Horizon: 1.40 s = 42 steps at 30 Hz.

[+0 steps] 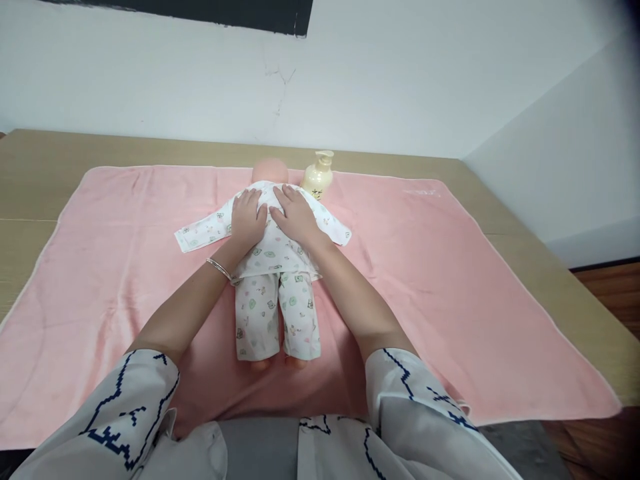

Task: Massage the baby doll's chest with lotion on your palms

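A baby doll lies in the middle of a pink blanket, its head towards the wall and its feet towards me. It wears a white printed long-sleeved top and matching trousers. My left hand rests flat on the left of the doll's upper body, fingers stretched out. On the right side of it lies my right hand, also flat with fingers apart. The thumbs are close together near the middle. Both sleeves of the top spread out sideways. No face shows on the doll's head.
A cream pump bottle stands on the blanket just right of the doll's head. The blanket covers much of a wooden table, which meets a white wall at the back. Wooden floor shows at the right.
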Each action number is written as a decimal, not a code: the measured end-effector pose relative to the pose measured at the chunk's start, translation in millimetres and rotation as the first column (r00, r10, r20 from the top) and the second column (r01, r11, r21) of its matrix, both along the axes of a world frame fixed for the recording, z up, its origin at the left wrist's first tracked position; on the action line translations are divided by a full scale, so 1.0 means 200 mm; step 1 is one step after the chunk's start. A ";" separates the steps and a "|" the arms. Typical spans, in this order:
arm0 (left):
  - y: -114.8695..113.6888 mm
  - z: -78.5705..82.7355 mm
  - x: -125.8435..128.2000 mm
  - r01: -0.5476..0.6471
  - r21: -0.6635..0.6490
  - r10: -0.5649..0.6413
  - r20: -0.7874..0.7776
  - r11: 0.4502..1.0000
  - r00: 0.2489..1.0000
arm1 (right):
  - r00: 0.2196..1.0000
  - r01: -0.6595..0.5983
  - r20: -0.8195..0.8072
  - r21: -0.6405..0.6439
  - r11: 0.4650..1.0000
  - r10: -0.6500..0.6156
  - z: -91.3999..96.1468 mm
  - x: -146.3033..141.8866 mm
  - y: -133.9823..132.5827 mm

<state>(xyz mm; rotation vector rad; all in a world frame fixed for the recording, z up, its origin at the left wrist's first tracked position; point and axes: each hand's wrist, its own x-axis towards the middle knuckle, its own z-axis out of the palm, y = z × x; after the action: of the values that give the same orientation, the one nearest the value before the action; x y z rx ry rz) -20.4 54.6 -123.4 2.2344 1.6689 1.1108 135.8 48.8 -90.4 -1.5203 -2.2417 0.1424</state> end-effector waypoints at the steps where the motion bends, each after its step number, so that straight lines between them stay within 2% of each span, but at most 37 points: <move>1: -0.01 0.01 0.00 0.003 0.014 -0.002 -0.009 1.000 1.000 | 1.000 0.015 0.007 0.009 1.000 -0.015 0.01 -0.01 -0.01; 7: -0.07 0.02 0.03 -0.094 0.132 0.097 -0.018 0.987 0.995 | 0.989 0.139 0.041 0.085 0.987 -0.143 0.05 -0.10 -0.12; 11: -0.07 0.01 0.03 -0.138 0.157 0.138 0.011 0.978 0.990 | 0.985 0.159 0.046 0.092 0.983 -0.164 0.04 -0.11 -0.13; 16: -0.02 0.00 0.01 -0.061 0.076 0.064 -0.026 0.995 0.998 | 0.999 0.036 -0.006 0.016 0.999 -0.035 0.00 -0.03 -0.02; 19: -0.01 0.01 0.01 -0.026 0.071 0.028 -0.029 0.997 0.999 | 1.000 -0.014 -0.018 -0.013 1.000 0.014 -0.01 0.00 0.01; 24: -0.05 0.03 0.02 0.025 0.147 -0.022 -0.024 0.989 0.999 | 0.998 0.059 0.029 0.053 0.997 -0.060 0.04 -0.05 -0.08; 29: -0.08 0.02 0.02 -0.081 0.183 0.088 -0.033 0.980 0.996 | 0.982 0.169 0.075 0.055 0.984 -0.173 0.08 -0.11 -0.17; 32: -0.05 0.01 0.02 -0.097 0.132 0.099 -0.003 0.986 0.995 | 0.989 0.130 0.070 -0.006 0.991 -0.130 0.06 -0.08 -0.11; 37: -0.02 0.01 0.02 0.025 0.082 -0.023 -0.023 0.996 0.999 | 0.995 -0.033 0.091 -0.067 0.997 0.040 0.03 0.00 0.00; 39: -0.03 0.02 0.02 0.050 0.110 -0.046 -0.035 0.993 0.998 | 0.995 -0.033 0.096 -0.031 0.999 0.036 0.04 -0.01 -0.02; 42: -0.06 0.03 0.02 0.032 0.142 -0.026 -0.042 0.989 0.999 | 0.995 0.042 0.087 0.039 0.998 -0.045 0.07 -0.06 -0.10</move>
<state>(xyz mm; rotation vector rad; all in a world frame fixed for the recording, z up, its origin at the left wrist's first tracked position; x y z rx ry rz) -16.0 42.8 -117.2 2.3744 1.6137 1.2225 124.7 29.7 -76.4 -1.5829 -2.2631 0.0208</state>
